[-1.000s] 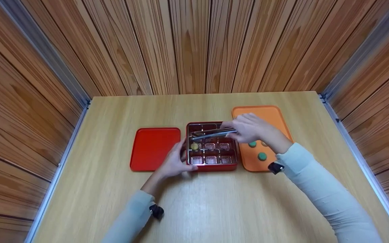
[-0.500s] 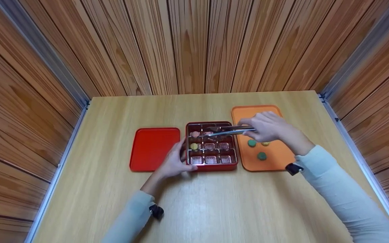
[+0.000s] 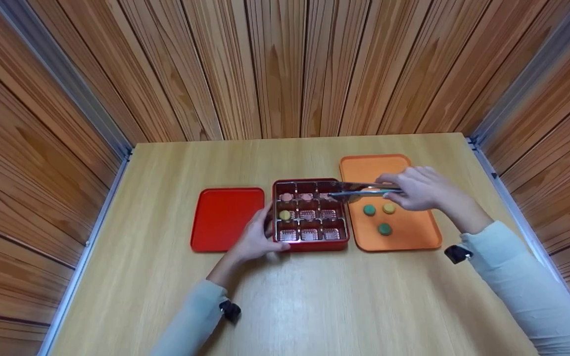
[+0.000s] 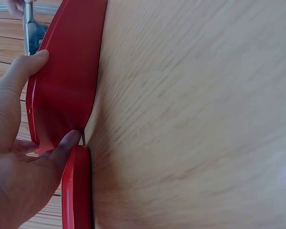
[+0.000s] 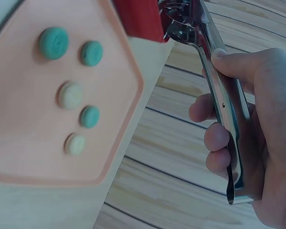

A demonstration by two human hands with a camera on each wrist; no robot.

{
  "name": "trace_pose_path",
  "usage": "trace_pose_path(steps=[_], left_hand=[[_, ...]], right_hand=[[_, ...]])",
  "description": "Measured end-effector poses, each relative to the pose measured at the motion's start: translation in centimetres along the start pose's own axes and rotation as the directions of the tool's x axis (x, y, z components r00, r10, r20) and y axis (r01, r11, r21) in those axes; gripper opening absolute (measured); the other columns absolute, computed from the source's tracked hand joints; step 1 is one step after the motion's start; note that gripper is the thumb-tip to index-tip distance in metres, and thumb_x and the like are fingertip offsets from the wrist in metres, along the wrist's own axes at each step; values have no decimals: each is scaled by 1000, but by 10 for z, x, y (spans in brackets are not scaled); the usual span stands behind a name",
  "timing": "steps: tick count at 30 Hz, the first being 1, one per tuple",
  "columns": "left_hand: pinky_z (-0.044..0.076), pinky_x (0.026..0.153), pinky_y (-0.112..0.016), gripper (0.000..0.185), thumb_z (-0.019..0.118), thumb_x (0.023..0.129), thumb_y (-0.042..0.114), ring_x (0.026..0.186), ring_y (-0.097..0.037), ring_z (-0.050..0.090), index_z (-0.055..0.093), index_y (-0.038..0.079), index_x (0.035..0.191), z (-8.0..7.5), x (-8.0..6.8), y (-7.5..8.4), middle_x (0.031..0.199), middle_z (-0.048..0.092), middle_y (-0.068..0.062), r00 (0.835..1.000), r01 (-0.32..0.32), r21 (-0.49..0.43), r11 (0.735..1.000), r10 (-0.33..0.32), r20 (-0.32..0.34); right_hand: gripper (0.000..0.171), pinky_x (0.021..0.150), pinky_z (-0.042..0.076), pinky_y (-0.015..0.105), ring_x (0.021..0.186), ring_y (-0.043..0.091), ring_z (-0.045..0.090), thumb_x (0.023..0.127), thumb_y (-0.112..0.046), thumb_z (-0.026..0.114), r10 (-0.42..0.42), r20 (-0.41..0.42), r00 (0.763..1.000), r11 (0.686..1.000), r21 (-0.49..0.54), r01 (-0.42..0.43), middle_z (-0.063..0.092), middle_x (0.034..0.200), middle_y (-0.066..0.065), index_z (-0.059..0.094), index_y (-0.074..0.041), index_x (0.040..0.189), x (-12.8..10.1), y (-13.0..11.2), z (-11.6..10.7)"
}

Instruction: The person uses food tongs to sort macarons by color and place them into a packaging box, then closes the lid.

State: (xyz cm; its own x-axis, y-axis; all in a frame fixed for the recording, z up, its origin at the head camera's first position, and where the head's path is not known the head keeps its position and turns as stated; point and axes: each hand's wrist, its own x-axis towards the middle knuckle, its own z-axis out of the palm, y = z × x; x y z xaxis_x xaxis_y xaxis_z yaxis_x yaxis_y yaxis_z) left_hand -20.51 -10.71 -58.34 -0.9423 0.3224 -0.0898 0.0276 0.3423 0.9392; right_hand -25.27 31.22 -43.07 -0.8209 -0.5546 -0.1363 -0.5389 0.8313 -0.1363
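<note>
A red compartment box [image 3: 310, 244] sits mid-table with pink macarons [image 3: 286, 197] in its far row and a yellow macaron [image 3: 285, 215] at the left. My left hand [image 3: 265, 230] holds the box's near left corner, thumb [image 4: 20, 76] on its rim [image 4: 69, 90]. My right hand [image 3: 403, 190] grips metal tongs [image 3: 364, 189], whose tips lie over the box's far right edge beside the orange tray [image 3: 408, 240]. In the right wrist view the tongs [image 5: 221, 95] show nothing between their tips. Green macarons [image 3: 369, 210] and a yellow one [image 3: 389, 208] lie on the tray.
The red lid [image 3: 225, 217] lies flat just left of the box, its edge [image 4: 76, 191] by my left palm. Wooden slat walls enclose the table on three sides. The tray [image 5: 19, 157] carries several teal and cream macarons [image 5: 70, 94].
My right hand has drawn the tongs rightward, from over the box's left compartments to its right edge by the tray. The left hand and box have not moved.
</note>
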Motion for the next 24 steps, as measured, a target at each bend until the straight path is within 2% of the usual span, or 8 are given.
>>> trace_pose_path(steps=[7, 11, 15, 24], left_hand=[[42, 136, -57, 127, 101, 83, 21, 166, -39, 39, 21, 15, 181, 0, -1, 1, 177, 39, -19, 1000, 14, 6, 1000, -14, 10], [42, 137, -57, 127, 101, 83, 21, 166, -39, 39, 21, 14, 181, 0, 0, 0, 177, 39, -20, 1000, 8, 11, 1000, -8, 5], [38, 139, -58, 127, 101, 83, 24, 164, -40, 40, 21, 15, 181, 1, 0, -1, 176, 40, -20, 1000, 1, 32, 999, -1, 0], [33, 141, -60, 125, 101, 83, 23, 165, -41, 39, 24, 12, 180, 0, -1, 2, 176, 39, -22, 1000, 7, 37, 999, -7, -1]], right_hand=[[40, 49, 23, 23, 49, 11, 35, 108, -27, 73, 42, 10, 999, 999, 30, -42, 42, 62, -7, 72, -11, 144, -18, 17, 2], [40, 49, 24, 23, 50, 12, 37, 108, -27, 72, 60, 16, 998, 998, 36, -61, 45, 64, -7, 71, -10, 144, -26, 28, 4], [40, 49, 27, 23, 52, 12, 40, 108, -26, 71, 82, 29, 996, 996, 43, -83, 49, 66, -6, 70, -9, 145, -35, 37, 6], [41, 49, 26, 23, 51, 10, 37, 106, -25, 73, 105, 50, 993, 993, 43, -107, 46, 64, -7, 71, -7, 143, -50, 54, 15]])
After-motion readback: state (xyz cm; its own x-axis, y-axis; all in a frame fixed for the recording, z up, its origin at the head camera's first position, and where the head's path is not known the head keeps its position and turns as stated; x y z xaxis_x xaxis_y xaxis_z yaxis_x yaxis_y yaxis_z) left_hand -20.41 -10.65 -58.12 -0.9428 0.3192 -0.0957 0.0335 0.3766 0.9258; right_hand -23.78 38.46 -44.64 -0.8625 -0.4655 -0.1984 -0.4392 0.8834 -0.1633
